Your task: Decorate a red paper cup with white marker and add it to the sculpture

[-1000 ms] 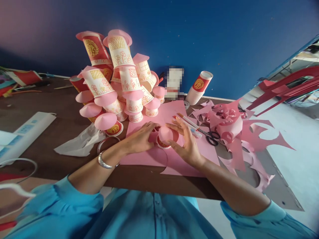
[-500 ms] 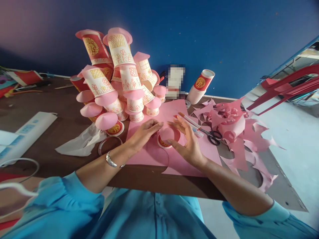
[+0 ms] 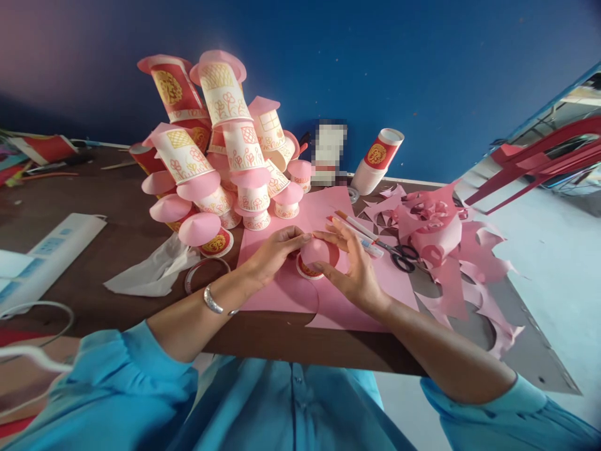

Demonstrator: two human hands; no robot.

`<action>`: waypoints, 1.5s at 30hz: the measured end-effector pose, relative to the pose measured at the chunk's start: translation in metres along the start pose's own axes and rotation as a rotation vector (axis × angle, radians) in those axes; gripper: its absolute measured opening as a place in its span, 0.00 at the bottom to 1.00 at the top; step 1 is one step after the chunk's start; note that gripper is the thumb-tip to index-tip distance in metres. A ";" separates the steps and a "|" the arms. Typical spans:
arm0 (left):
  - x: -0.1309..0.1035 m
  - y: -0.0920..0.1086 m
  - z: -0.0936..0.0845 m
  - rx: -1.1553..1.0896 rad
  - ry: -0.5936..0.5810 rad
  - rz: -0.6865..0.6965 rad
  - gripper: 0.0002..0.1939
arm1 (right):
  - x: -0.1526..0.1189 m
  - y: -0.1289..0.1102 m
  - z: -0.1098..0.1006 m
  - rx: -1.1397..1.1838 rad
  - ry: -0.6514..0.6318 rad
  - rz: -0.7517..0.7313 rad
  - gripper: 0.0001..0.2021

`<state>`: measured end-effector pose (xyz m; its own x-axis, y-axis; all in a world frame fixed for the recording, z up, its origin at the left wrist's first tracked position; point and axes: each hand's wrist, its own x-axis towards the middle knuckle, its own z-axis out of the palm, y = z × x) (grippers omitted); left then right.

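Observation:
A pink paper cone (image 3: 317,252) sits over a short red paper cup (image 3: 307,270) on pink paper sheets (image 3: 366,307). My left hand (image 3: 280,249) pinches the far left edge of the cone between thumb and fingers. From the right, my right hand (image 3: 352,266) curves round the cone, its thumb at the near edge and its fingertips at the far edge. The two hands' fingertips nearly meet behind the cone. Part of the cup is hidden by the cone and my right hand.
Stacked paper-cup towers with pink cone roofs (image 3: 200,230) stand at left. Scissors (image 3: 404,257), markers and pink scraps (image 3: 436,232) lie right. A cup stack (image 3: 379,160) leans near the blue wall. A tape roll (image 3: 206,275) and power strip (image 3: 51,257) lie left.
My left hand's fingertips have moved slightly right, closer to those of my right hand. The cone stays over the cup, and the view has shifted a little.

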<state>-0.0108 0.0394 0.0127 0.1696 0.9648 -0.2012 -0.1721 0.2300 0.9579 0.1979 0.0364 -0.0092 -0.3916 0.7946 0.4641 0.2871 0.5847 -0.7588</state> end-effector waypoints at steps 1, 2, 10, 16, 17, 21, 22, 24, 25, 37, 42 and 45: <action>0.000 0.000 0.000 -0.014 -0.001 -0.005 0.28 | 0.000 0.000 0.000 -0.008 -0.001 0.005 0.40; 0.001 -0.001 0.000 -0.024 0.000 -0.008 0.27 | 0.000 0.000 0.000 -0.015 -0.002 0.010 0.41; 0.000 -0.002 0.001 0.000 0.060 0.023 0.27 | 0.000 0.000 0.001 0.012 0.036 0.013 0.40; -0.001 0.000 -0.001 0.031 0.026 0.028 0.27 | 0.000 0.002 0.001 -0.028 0.031 0.030 0.40; 0.000 0.000 -0.001 0.022 0.021 0.025 0.27 | 0.001 0.002 0.000 -0.035 0.031 0.030 0.40; 0.001 -0.002 -0.001 -0.012 0.012 0.006 0.26 | 0.001 0.001 -0.001 -0.049 0.032 0.035 0.40; 0.001 -0.002 -0.001 -0.015 0.013 0.003 0.26 | 0.001 0.001 -0.001 -0.052 0.032 0.037 0.40; 0.001 -0.002 -0.001 -0.016 0.017 0.000 0.26 | 0.001 0.000 -0.001 -0.057 0.033 0.042 0.40; 0.001 -0.002 -0.001 -0.018 0.017 0.000 0.26 | 0.001 0.000 -0.001 -0.058 0.034 0.044 0.40; 0.001 -0.002 -0.001 -0.066 0.020 -0.014 0.28 | 0.002 0.003 0.000 -0.048 0.036 0.038 0.40; 0.001 -0.004 0.000 -0.050 0.039 0.000 0.26 | 0.003 0.000 -0.001 -0.011 0.024 0.051 0.42; -0.001 -0.002 0.001 -0.046 0.053 0.016 0.27 | 0.002 0.000 -0.002 0.015 0.016 0.055 0.42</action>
<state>-0.0099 0.0383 0.0112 0.1156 0.9735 -0.1976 -0.2190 0.2190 0.9508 0.1988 0.0388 -0.0076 -0.3619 0.8278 0.4287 0.2950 0.5379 -0.7897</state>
